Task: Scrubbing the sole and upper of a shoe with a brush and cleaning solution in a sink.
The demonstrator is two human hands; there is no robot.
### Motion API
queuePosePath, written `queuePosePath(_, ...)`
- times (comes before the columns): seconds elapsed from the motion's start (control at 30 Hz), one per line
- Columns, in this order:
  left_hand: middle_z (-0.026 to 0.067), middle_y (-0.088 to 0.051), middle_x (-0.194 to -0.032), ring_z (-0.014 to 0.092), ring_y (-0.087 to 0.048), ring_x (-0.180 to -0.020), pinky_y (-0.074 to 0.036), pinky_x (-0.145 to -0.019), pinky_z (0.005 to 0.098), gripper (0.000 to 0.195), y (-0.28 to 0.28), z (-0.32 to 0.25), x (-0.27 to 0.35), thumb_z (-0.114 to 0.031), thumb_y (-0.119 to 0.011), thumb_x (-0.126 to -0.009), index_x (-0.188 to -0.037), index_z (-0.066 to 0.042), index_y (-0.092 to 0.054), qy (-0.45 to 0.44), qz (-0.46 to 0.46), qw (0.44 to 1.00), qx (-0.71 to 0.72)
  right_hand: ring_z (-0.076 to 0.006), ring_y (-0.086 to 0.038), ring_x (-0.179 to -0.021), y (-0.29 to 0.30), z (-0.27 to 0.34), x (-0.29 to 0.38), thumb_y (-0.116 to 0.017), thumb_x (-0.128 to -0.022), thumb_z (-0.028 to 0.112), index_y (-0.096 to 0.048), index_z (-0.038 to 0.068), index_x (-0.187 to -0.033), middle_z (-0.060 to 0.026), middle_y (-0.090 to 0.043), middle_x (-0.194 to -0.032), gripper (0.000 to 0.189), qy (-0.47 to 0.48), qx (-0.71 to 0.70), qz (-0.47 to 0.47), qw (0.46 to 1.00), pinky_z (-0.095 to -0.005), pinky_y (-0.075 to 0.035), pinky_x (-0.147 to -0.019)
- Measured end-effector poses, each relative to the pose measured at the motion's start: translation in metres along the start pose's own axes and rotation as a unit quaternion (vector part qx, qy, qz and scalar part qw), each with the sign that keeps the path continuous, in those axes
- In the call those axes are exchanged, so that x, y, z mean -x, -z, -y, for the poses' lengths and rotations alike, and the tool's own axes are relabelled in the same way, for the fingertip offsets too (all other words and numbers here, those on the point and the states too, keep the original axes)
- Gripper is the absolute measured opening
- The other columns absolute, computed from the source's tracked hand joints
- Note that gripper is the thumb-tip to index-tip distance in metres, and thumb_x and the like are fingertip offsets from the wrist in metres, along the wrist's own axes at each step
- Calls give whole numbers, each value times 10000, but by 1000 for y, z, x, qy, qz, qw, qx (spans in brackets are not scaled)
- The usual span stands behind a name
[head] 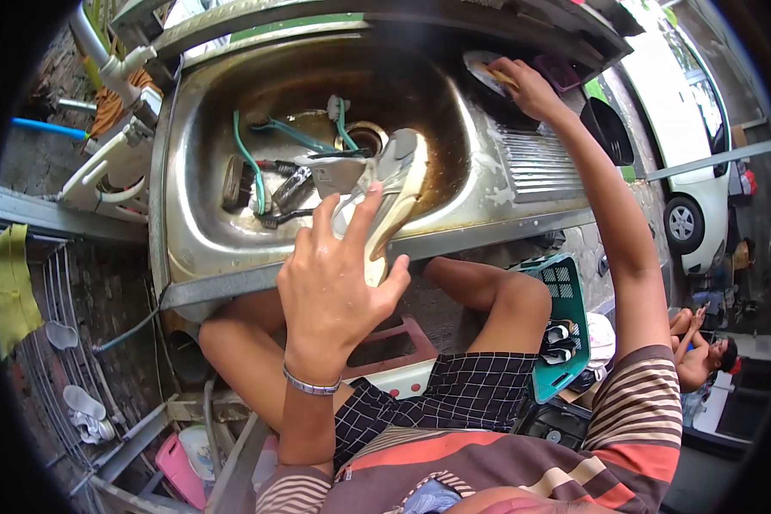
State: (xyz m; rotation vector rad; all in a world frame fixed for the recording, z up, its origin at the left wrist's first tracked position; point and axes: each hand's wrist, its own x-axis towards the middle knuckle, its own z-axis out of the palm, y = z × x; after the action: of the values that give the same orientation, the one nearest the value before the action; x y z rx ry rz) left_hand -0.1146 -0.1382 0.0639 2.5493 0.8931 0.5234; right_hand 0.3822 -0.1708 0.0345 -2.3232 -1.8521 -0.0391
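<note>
A grey and white sneaker (395, 183) is in my left hand (331, 283), tilted over the front rim of the stainless steel sink (199, 212). My fingers lie over its upper, with the thumb beside the pale sole. My right hand (527, 87) reaches to the back right, holding a tan object (502, 77), a brush or sponge. It is at a round dish (478, 69) with whitish contents, above a dark basin. In the sink, left of the sneaker, lie a curved teal-handled brush (247, 154), another teal brush (342, 122) with pale bristles, and several dark brushes.
Suds spot the ribbed drainboard (543, 164). A black container (607, 132) stands at its right. Below right, a green plastic basket (562, 379) holds shoes. White shoes (83, 401) lie on a metal rack at left. A person (697, 353) sits farther off near a parked white car (694, 154).
</note>
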Motion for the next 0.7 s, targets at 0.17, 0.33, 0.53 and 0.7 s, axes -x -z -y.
queuePosePath(0.17, 195, -559, -1435, 381, -692, -975, -621, -777, 468, 872, 6, 10, 7, -328, -778, -722, -1548, -300, -498, 33, 16, 999, 1, -395, -614, -1138, 14, 75, -6, -518, -975, 10, -571, 119, -1355, -207, -621, -1186, 398, 74, -100, -171, 977, -452, -503, -967)
queuePosePath(0.33, 179, -574, -1398, 368, -678, -957, -622, -746, 453, 889, 2, 5, 5, -313, -760, -702, -1552, -273, -504, 25, 30, 999, 10, -326, -593, -1056, 24, 212, 53, -629, -933, 308, -674, 64, -1161, -137, -638, -1106, 337, 98, -264, -134, 950, -425, -417, -989)
queuePosePath(0.53, 170, -598, -1336, 357, -654, -1002, -620, -723, 453, 887, -1, 12, 0, -323, -758, -691, -1544, -250, -524, 17, 39, 998, 44, -287, -537, -1021, -2, 279, 80, -806, -620, 710, -753, 153, -922, -29, -615, -984, 636, 224, -123, -189, 948, -447, -365, -956)
queuePosePath(0.7, 160, -607, -1308, 352, -649, -985, -618, -712, 449, 865, -2, 11, 1, -319, -746, -689, -1525, -220, -547, 33, 36, 997, 58, -299, -550, -938, -9, 248, 49, -885, -607, 601, -726, 115, -1031, -49, -645, -996, 664, 206, -118, -200, 951, -441, -389, -938)
